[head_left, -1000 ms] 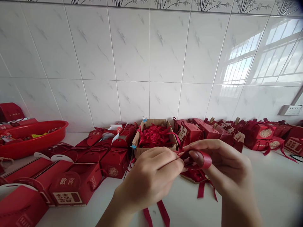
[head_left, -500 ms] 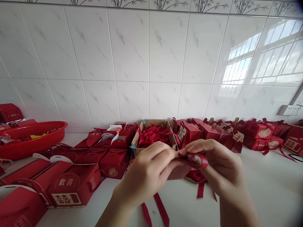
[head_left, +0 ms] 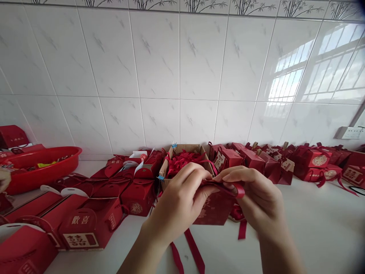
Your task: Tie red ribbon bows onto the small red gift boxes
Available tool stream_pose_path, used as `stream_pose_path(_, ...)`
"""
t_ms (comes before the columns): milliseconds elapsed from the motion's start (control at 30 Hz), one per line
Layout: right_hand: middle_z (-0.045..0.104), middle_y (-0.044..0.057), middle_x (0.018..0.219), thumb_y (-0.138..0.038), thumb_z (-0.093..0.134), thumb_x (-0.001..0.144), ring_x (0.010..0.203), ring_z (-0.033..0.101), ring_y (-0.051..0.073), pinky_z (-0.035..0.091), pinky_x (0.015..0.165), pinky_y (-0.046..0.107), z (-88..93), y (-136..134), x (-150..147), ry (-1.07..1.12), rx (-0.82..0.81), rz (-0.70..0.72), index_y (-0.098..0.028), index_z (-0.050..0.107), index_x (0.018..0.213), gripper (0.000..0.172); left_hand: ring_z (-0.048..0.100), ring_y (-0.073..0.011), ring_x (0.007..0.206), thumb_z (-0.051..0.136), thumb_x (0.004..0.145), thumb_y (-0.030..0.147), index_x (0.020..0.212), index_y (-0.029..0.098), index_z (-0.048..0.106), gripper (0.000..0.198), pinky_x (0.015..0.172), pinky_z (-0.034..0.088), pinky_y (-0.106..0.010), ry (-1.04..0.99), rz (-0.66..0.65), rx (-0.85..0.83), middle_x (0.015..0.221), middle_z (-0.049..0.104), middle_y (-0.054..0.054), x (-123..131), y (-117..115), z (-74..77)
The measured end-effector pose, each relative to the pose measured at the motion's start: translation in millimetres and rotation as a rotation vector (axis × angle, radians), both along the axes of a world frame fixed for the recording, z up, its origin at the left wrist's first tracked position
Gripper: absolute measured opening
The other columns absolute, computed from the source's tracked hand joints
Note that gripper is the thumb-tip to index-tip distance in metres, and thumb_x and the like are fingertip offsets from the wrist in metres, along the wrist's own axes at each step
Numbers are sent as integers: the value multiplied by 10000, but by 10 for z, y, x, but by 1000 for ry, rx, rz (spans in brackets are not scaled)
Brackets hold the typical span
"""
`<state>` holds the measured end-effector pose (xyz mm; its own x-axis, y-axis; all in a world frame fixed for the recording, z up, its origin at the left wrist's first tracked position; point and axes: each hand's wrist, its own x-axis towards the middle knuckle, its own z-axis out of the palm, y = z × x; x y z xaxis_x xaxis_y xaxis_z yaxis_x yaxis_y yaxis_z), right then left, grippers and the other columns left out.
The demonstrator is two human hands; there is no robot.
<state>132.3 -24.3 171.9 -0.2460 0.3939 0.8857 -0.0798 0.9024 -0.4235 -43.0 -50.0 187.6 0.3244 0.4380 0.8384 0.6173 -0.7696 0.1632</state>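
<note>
Both of my hands meet at the top of a red gift box (head_left: 215, 211), fingers closed on a dark red ribbon (head_left: 239, 190). My left hand (head_left: 182, 198) pinches the ribbon on its left side. Opposite it, my right hand (head_left: 253, 194) has a loop of the ribbon around its thumb and fingers. My fingers hide the box's top edge and the middle of the ribbon. Two ribbon ends (head_left: 194, 251) hang down below my left hand. Behind my hands, a cardboard box (head_left: 164, 167) holds a heap of red ribbons (head_left: 185, 161).
Red gift boxes (head_left: 89, 224) crowd the left of the white table (head_left: 319, 224). More red boxes (head_left: 253, 158) line the tiled wall at the right. A red plastic basin (head_left: 42, 179) stands far left, with another person's hand (head_left: 4, 180) beside it at the frame's edge.
My hands have shifted slightly left, and more of the gift box's front shows beneath them. Another person's hand has come into view at the left edge.
</note>
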Motion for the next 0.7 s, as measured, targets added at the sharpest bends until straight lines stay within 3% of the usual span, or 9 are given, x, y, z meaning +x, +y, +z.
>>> stream_pose_path(133, 640, 56, 999, -19, 442, 872, 934, 623, 173, 550, 770, 310, -13, 25, -21, 5, 61, 8, -230, 586, 1023, 296, 587, -105, 850, 559, 850, 83, 996, 178, 580, 176, 777, 501, -207, -22, -29, 42, 904, 605, -35, 1, -16, -4)
stream_pose_path(333, 572, 65, 1068, 1, 428, 851, 1065, 567, 214, 500, 924, 433, -9, 59, -52, 18, 164, 4, -234, 602, 1048, 352, 587, -95, 858, 568, 837, 55, 989, 162, 599, 188, 787, 499, -199, -24, -2, 93, 904, 617, -32, -7, -12, -8)
stream_pose_path(700, 575, 57, 1078, 32, 454, 809, 1014, 584, 201, 523, 832, 372, -23, 67, -55, 23, 151, -22, -240, 621, 1045, 397, 590, -89, 842, 574, 841, 74, 975, 161, 593, 161, 772, 496, -188, -66, -8, 67, 890, 622, -30, 4, 4, -10)
